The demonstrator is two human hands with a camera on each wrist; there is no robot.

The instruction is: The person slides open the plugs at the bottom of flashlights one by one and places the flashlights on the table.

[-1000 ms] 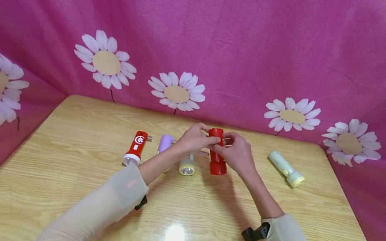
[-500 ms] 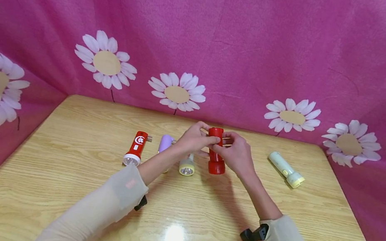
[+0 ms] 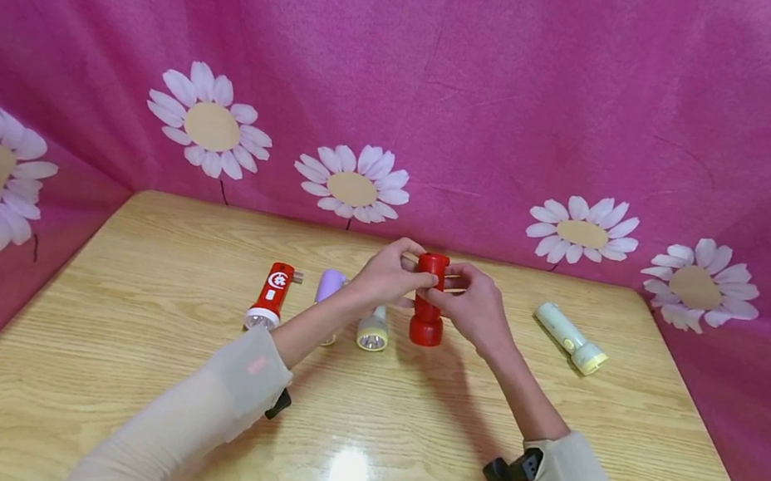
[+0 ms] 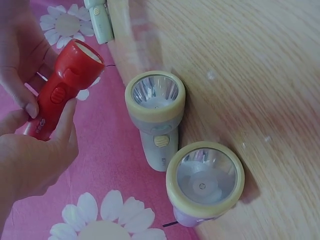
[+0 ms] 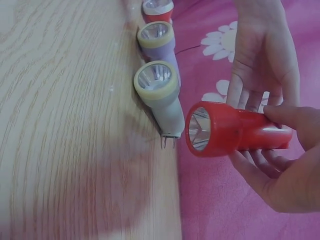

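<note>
From where I sit, both hands are closed around the red torch, just right of centre in the head view, its wide end toward the bottom of the frame. The left hand and right hand cover much of its barrel; I can't tell whether it touches the table. Left of it, the left hand hides the back of the grey torch, and the left forearm crosses the purple torch, leaving me its ends. My left wrist view shows little of the purple one beyond its lens, and the pale green torch is cut by the top edge. The right wrist view crops the red-and-white torch at the top.

For markings, I get a white crescent emblem on the red-and-white torch in the head view. Small pale lettering below the red torch's switch is too blurred to read; so are the grey torch's letters.
</note>
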